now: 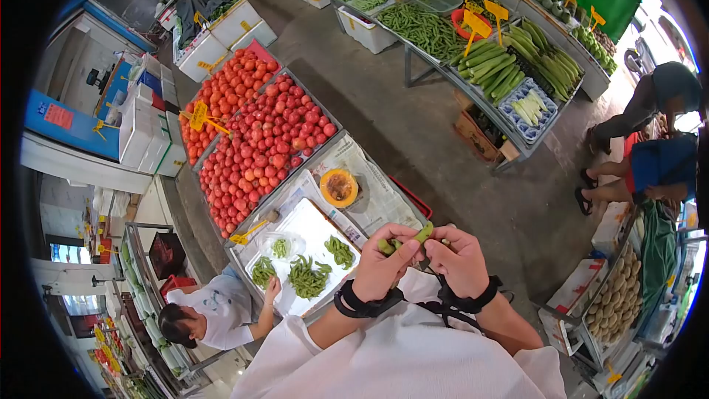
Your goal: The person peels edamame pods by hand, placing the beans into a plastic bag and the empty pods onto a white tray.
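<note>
My left hand (385, 260) is closed around a few green bean pods, one of which (424, 232) sticks out toward my right hand. My right hand (456, 260) pinches at the tip of that pod with thumb and finger; whether a loose bean sits there is too small to tell. Below and left of my hands lies a white tray (310, 216) with a pile of green pods (309, 278) in its middle. A smaller pod pile (340, 252) is at its right, another (263, 272) at its left. A clear plastic container (281, 245) there holds small green pieces.
Another person (221, 310) in a white top reaches to the left pod pile. A cut pumpkin (339, 188) sits on newspaper behind the tray, beside heaped tomatoes (258, 149). Vegetable stalls (473, 52) stand across the aisle. More people (650, 133) are at the right.
</note>
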Motion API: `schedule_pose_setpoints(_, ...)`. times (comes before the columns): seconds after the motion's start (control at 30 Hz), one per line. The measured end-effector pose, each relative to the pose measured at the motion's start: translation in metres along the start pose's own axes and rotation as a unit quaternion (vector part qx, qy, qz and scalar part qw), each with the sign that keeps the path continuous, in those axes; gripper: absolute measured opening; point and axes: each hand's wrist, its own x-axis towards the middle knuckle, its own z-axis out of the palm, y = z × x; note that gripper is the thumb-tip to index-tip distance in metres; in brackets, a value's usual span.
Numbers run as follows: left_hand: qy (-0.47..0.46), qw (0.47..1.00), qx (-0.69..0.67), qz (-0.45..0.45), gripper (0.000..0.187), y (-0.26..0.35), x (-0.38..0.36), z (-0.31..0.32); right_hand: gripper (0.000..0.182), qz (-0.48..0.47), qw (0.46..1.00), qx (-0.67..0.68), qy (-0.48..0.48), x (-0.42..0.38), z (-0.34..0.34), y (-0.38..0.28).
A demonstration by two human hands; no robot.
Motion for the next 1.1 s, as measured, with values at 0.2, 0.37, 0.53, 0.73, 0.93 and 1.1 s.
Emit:
schedule_pose_setpoints(0.2, 0.017, 0.994, 0.047, 0.093, 0.014, -0.007, -0.002, 0.005, 0.006, -0.014, 0.998, 0.057, 0.019, 0.004, 0.005, 0.012)
schedule_pose_setpoints(0.37, 0.018, 0.987, 0.096, 0.129, 0.010, -0.013, 0.000, 0.007, 0.002, -0.033, 0.996, 0.076, 0.026, 0.004, 0.002, 0.018)
schedule_pose_setpoints(0.53, 0.010, 0.993, 0.077, 0.092, 0.009, -0.020, -0.002, 0.002, 0.006, -0.054, 0.995, 0.078, 0.033, 0.005, -0.002, 0.029)
schedule_pose_setpoints(0.73, -0.015, 0.986, -0.154, -0.069, 0.006, -0.019, -0.001, 0.000, 0.008, -0.043, 0.989, 0.138, 0.036, 0.005, 0.000, 0.035)
schedule_pose_setpoints(0.93, -0.002, 0.981, 0.190, 0.042, 0.014, -0.011, 0.001, 0.001, 0.007, -0.004, 0.993, 0.098, 0.068, 0.005, -0.009, 0.031)
schedule_pose_setpoints(1.1, -0.032, 0.767, 0.548, 0.331, 0.022, -0.005, 0.004, -0.006, 0.004, -0.032, 0.996, -0.006, 0.081, 0.000, -0.006, 0.028)
